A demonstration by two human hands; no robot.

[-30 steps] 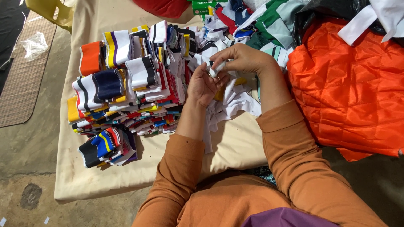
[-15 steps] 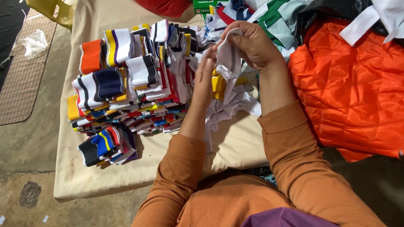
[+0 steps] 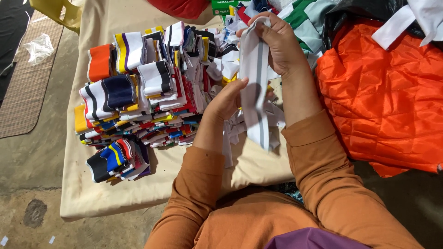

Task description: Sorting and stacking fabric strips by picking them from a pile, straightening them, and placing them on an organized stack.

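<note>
At centre frame I see both hands working one white ribbed band with a grey stripe (image 3: 256, 87), held up and hanging roughly vertical above the cloth-covered floor. Right hand (image 3: 279, 41), at 12 o'clock of the band, has its grip clamped on the band's top end, fingers curled over the fold. Left hand (image 3: 226, 99), at 9 o'clock of the band, has its grip closed on the band's left edge at mid-length, thumb pressed to the face of the fabric. The band's lower end hangs free, just above a loose heap of white bands (image 3: 235, 127) lying under the hands.

At 9 o'clock of the left hand stands a stack of folded striped bands (image 3: 138, 92) in orange, white, navy, yellow and red, packed close in rows. A smaller pile (image 3: 115, 159) sits at 7 o'clock of that stack, just beside it. Both rest on a beige cloth (image 3: 138, 193) spread over the floor.

At 3 o'clock of the right hand lies an orange quilted garment (image 3: 383, 101), well apart from the band. Green, white and grey fabric pieces (image 3: 314, 18) lie at 1 o'clock of the right hand, near it. Both forearms wear orange sleeves (image 3: 323, 161).
</note>
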